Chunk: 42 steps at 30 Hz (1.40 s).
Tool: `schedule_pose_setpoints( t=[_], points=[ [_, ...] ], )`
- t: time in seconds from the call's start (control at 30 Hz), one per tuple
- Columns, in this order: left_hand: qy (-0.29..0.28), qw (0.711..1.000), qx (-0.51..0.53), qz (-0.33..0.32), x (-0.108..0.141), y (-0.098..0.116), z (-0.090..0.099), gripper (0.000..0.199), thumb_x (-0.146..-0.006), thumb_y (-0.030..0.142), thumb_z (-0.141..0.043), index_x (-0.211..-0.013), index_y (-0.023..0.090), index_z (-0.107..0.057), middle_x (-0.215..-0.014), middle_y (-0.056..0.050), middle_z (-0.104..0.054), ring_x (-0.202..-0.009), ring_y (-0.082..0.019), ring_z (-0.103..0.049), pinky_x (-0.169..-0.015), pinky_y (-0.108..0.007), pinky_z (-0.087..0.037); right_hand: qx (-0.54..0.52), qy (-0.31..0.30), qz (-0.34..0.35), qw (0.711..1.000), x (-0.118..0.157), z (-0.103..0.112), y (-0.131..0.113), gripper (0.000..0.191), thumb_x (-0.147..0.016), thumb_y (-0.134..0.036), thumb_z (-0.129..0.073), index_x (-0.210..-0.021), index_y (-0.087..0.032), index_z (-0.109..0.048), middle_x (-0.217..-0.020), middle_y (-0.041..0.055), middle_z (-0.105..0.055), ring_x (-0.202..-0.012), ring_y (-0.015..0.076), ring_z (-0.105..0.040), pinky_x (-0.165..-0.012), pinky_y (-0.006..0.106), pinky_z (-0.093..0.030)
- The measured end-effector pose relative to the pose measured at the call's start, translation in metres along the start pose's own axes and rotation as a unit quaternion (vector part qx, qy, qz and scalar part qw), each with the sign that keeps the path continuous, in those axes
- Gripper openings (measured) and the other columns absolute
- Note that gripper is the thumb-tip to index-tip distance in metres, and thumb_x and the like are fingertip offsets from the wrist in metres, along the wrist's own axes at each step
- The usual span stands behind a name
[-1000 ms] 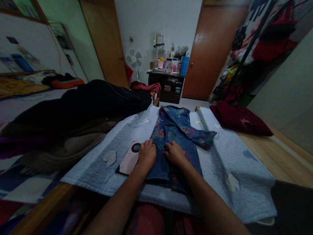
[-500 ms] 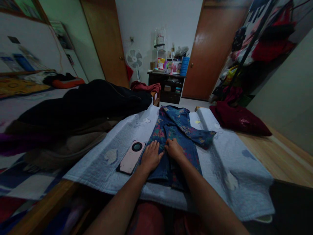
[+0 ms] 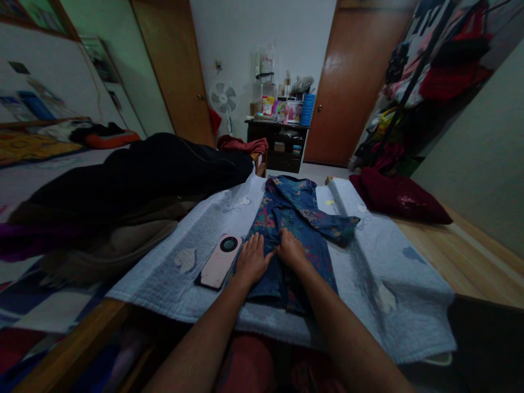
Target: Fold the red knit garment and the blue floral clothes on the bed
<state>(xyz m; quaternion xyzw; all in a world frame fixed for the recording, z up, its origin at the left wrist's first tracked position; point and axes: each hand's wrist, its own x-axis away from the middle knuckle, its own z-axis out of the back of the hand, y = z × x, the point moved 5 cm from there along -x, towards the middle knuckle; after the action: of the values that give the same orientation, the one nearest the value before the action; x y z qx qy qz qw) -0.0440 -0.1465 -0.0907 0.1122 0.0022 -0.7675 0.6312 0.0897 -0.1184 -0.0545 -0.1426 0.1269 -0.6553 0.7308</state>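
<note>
Denim garment (image 3: 301, 218) with floral print lies at the centre of the frame on a pale blue quilt (image 3: 360, 273), the left hand (image 3: 252, 259) spread flat on it beside a pink phone (image 3: 221, 262), the right hand (image 3: 291, 250) resting there with fingers curled, their grip unclear

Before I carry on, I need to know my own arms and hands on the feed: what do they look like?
The left hand and right hand are ungloved. The left forearm and right forearm show no sleeve, watch or cable. Too dim to rule out rings.
</note>
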Motion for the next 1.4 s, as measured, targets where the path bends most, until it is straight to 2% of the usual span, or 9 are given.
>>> schedule_pose_setpoints(
  t=[0.3,0.53,0.73,0.93,1.03,1.17,1.23,1.3,1.4],
  points=[
    [0.009,1.000,0.000,-0.016,0.002,-0.002,0.002,0.054,-0.096,0.039,-0.038,-0.139,0.007,-0.043,-0.152,-0.018,-0.037,-0.142,-0.028,-0.032,-0.116,-0.042,-0.026,0.078,0.027,0.137,0.987,0.043,0.000,-0.013,0.027,-0.095,-0.022,-0.041,-0.114,-0.021,-0.061,-0.127,0.0094,-0.056,-0.116,0.0251,-0.047,-0.099,0.037,-0.034],
    [-0.028,0.999,0.005,-0.022,0.000,-0.005,-0.001,0.056,-0.097,0.043,-0.037,-0.143,0.012,-0.041,-0.154,-0.016,-0.033,-0.144,-0.028,-0.028,-0.117,-0.043,-0.023,0.043,-0.059,0.239,0.968,0.084,-0.005,-0.015,0.031,-0.097,-0.020,-0.040,-0.113,-0.029,-0.066,-0.125,0.0039,-0.062,-0.136,0.0222,-0.035,-0.113,0.050,-0.011],
    [-0.103,0.994,0.027,-0.031,-0.002,-0.009,-0.001,0.064,-0.095,0.046,-0.040,-0.148,0.011,-0.033,-0.158,-0.018,-0.023,-0.146,-0.030,-0.020,-0.117,-0.046,-0.021,-0.016,-0.121,0.269,0.955,0.106,-0.007,-0.013,0.037,-0.093,-0.013,-0.039,-0.111,-0.029,-0.068,-0.130,0.0041,-0.061,-0.130,0.0193,-0.045,-0.114,0.050,-0.011],
    [-0.059,0.997,0.024,-0.038,0.002,-0.007,0.003,0.063,-0.095,0.046,-0.041,-0.146,0.010,-0.035,-0.156,-0.019,-0.028,-0.145,-0.029,-0.023,-0.117,-0.046,-0.021,-0.075,-0.172,0.275,0.943,0.117,-0.004,-0.009,0.052,-0.078,-0.005,-0.042,-0.118,-0.027,-0.066,-0.136,0.0044,-0.058,-0.132,0.0185,-0.045,-0.117,0.049,-0.009],
    [-0.028,0.998,0.023,-0.053,0.007,-0.008,0.005,0.055,-0.096,0.040,-0.041,-0.143,0.012,-0.041,-0.154,-0.016,-0.034,-0.143,-0.027,-0.029,-0.117,-0.043,-0.023,-0.101,-0.193,0.285,0.934,0.116,0.009,-0.012,0.049,-0.076,-0.007,-0.043,-0.114,-0.026,-0.068,-0.125,0.0021,-0.066,-0.120,0.0183,-0.056,-0.117,0.045,-0.016],
    [-0.047,0.996,0.026,-0.066,0.022,-0.008,0.005,0.053,-0.095,0.039,-0.043,-0.142,0.014,-0.043,-0.153,-0.015,-0.037,-0.142,-0.029,-0.031,-0.116,-0.044,-0.025,-0.107,-0.152,0.232,0.955,0.091,0.021,-0.014,0.035,-0.082,-0.012,-0.042,-0.097,-0.020,-0.073,-0.094,0.0023,-0.074,-0.088,0.0168,-0.068,-0.098,0.032,-0.043],
    [-0.055,0.996,0.027,-0.064,0.031,-0.007,0.005,0.061,-0.092,0.047,-0.047,-0.144,0.015,-0.040,-0.154,-0.015,-0.034,-0.144,-0.032,-0.027,-0.115,-0.048,-0.025,-0.094,-0.073,0.199,0.973,0.072,0.024,-0.014,0.036,-0.085,-0.011,-0.040,-0.105,-0.017,-0.070,-0.103,0.0059,-0.073,-0.097,0.0178,-0.066,-0.093,0.029,-0.046],
    [-0.053,0.996,0.027,-0.059,0.038,-0.005,0.006,0.066,-0.090,0.052,-0.048,-0.145,0.016,-0.039,-0.155,-0.016,-0.031,-0.145,-0.034,-0.023,-0.116,-0.049,-0.023,-0.068,-0.008,0.195,0.978,0.054,0.020,-0.015,0.040,-0.088,-0.012,-0.040,-0.122,-0.014,-0.062,-0.126,0.0103,-0.064,-0.120,0.0193,-0.056,-0.103,0.032,-0.040],
    [-0.052,0.997,0.030,-0.051,0.042,-0.002,0.007,0.068,-0.090,0.054,-0.048,-0.145,0.017,-0.039,-0.156,-0.016,-0.029,-0.145,-0.033,-0.021,-0.117,-0.050,-0.020,-0.005,-0.007,0.211,0.977,0.031,0.003,-0.017,0.047,-0.093,-0.021,-0.042,-0.139,-0.011,-0.048,-0.149,0.0141,-0.043,-0.140,0.0231,-0.034,-0.114,0.040,-0.027]
  ],
)
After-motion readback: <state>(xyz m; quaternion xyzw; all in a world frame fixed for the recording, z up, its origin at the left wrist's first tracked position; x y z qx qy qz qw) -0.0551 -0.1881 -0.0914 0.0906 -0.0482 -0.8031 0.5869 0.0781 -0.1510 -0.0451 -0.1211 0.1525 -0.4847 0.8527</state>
